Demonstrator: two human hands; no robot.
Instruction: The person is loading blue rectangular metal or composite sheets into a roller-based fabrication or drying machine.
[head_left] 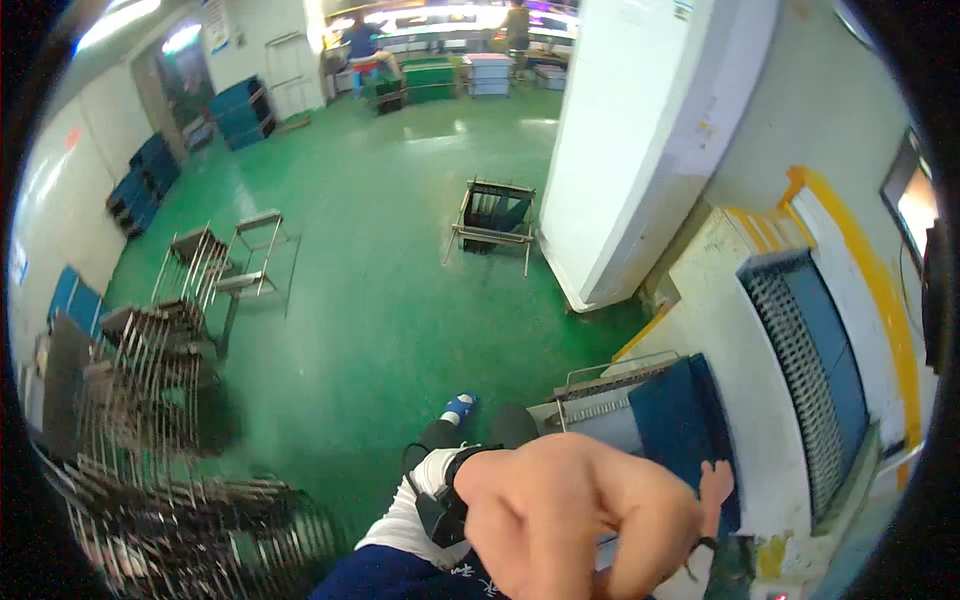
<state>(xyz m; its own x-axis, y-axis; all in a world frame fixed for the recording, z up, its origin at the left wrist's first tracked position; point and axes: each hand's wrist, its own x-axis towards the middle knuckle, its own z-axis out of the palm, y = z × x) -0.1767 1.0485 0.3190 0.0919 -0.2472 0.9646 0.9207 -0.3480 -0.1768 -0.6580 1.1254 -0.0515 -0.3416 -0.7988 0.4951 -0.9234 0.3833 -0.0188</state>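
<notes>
My left hand [575, 510] is large and close in front, with a black strap and small device [443, 515] at its wrist and a white sleeve behind. Its fingers curl downward; the back of the hand hides whatever may be in them. Lower right, my right hand [715, 485] is at the edge of a dark blue plastic crate [672, 415], fingers bent at the rim. That crate leans beside a metal-framed stand [610, 385], and my left hand covers its near part.
Stacked metal racks [150, 390] fill the left side. A small metal stand [495, 215] is on the green floor by a white pillar [640, 150]. At right, a white machine [735, 400] holds a tray of rows of small parts [795, 390]. Two people work at the far bench.
</notes>
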